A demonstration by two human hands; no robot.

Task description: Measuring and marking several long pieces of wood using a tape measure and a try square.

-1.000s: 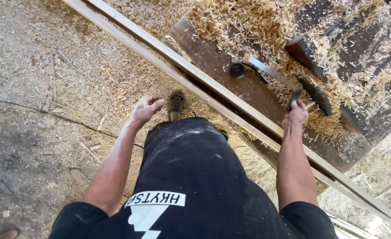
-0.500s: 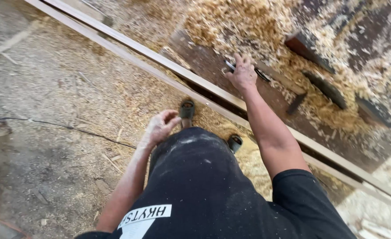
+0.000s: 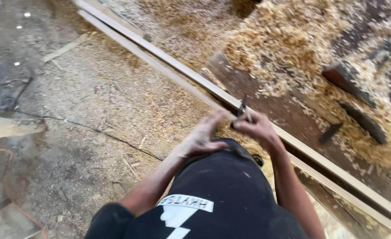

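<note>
Metal pliers (image 3: pixel 243 109) gripped in right hand (image 3: pixel 258 127) | left hand (image 3: pixel 203 136) loosely curled, empty, just beside | both near long wooden strip (image 3: pixel 177 66)

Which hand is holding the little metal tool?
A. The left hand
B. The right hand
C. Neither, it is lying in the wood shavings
B: the right hand pinches the thin metal tool in front of the body, just above the long wooden strips, while the left hand reaches toward it with its fingers spread open.
</note>
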